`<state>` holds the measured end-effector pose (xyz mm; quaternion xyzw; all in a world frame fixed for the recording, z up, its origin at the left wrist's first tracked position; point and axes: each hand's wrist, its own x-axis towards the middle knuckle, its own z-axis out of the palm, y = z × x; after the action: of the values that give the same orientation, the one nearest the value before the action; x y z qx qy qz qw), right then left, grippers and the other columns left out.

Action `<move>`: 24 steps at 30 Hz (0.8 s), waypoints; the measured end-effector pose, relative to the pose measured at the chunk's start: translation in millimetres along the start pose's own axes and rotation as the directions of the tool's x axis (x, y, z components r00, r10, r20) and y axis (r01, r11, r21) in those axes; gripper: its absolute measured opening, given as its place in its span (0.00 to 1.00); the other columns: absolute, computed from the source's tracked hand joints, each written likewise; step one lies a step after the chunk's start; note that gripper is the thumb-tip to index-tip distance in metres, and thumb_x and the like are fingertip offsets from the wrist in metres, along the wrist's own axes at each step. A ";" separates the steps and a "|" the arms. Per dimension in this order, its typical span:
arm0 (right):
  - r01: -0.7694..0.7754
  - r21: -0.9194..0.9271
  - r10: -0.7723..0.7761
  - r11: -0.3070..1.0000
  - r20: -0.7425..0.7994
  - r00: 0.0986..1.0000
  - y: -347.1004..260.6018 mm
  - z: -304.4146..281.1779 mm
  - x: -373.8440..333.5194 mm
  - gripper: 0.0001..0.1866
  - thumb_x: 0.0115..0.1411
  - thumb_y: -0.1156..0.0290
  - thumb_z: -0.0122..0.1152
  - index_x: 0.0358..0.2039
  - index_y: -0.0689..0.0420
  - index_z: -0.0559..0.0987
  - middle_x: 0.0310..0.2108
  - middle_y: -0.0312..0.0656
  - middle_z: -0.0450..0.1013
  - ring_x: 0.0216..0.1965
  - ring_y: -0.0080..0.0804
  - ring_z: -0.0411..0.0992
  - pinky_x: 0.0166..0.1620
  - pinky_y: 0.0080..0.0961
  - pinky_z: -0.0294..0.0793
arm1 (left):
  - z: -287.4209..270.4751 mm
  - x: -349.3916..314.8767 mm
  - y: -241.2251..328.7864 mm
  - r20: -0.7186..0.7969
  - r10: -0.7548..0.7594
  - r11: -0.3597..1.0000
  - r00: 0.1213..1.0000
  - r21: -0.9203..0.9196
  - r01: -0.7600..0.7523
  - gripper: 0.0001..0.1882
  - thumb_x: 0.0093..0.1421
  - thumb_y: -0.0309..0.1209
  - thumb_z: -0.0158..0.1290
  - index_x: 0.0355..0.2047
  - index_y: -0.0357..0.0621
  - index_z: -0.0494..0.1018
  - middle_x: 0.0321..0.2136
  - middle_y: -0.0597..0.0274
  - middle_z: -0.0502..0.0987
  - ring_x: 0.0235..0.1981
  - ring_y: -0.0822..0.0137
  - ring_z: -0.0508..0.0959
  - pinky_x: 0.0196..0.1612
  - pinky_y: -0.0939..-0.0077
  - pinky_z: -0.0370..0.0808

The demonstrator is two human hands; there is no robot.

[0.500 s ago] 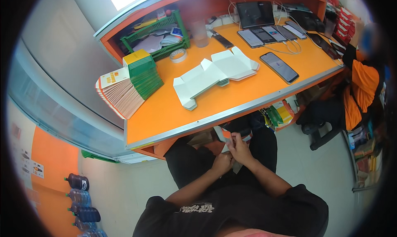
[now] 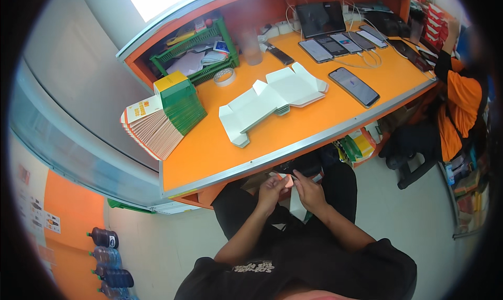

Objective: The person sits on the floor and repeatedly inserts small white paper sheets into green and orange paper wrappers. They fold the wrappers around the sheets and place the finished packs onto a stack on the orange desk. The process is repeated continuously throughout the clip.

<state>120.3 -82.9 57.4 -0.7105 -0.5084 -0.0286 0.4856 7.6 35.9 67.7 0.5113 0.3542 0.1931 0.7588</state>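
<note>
Over my lap, below the table's front edge, both hands work on a small folding carton (image 2: 297,206) with a pale inside and an orange end. My left hand (image 2: 270,194) pinches the carton's orange flap between thumb and fingers. My right hand (image 2: 310,194) grips the other side, its fingertips close to the left ones. Part of the carton hangs between my wrists, and my hands hide the rest. On the orange table (image 2: 204,161) lie stacked flat, pale carton blanks (image 2: 272,98). To their left stands a fanned row of folded cartons (image 2: 181,103) in green, yellow and white.
A tape roll (image 2: 225,77), a green basket (image 2: 194,56) and a clear cup (image 2: 250,51) stand toward the back. A phone (image 2: 354,86) lies right of the blanks, with several charging phones and a tablet (image 2: 320,18) beyond. A person in orange (image 2: 461,108) sits at right.
My left hand has moved up and forward from the carton's lower part to its orange flap. My right hand has shifted slightly right, and the carton has turned.
</note>
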 end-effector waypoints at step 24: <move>-0.456 0.705 0.413 0.543 0.248 0.876 14.6 -0.3 0.3 0.07 0.60 0.76 0.64 0.37 0.65 0.80 0.44 0.46 0.78 0.42 0.24 0.76 0.48 0.21 0.75 | 23.3 -12.7 -15.6 0.079 0.724 0.518 0.686 0.594 -0.615 0.08 0.58 0.24 0.60 0.39 0.38 0.80 0.33 0.52 0.82 0.33 0.67 0.83 0.37 0.78 0.77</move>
<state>131.6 -83.0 48.2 -0.5518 -0.2950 0.3214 0.7107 15.1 6.4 63.0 0.7924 0.2358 0.3990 0.3966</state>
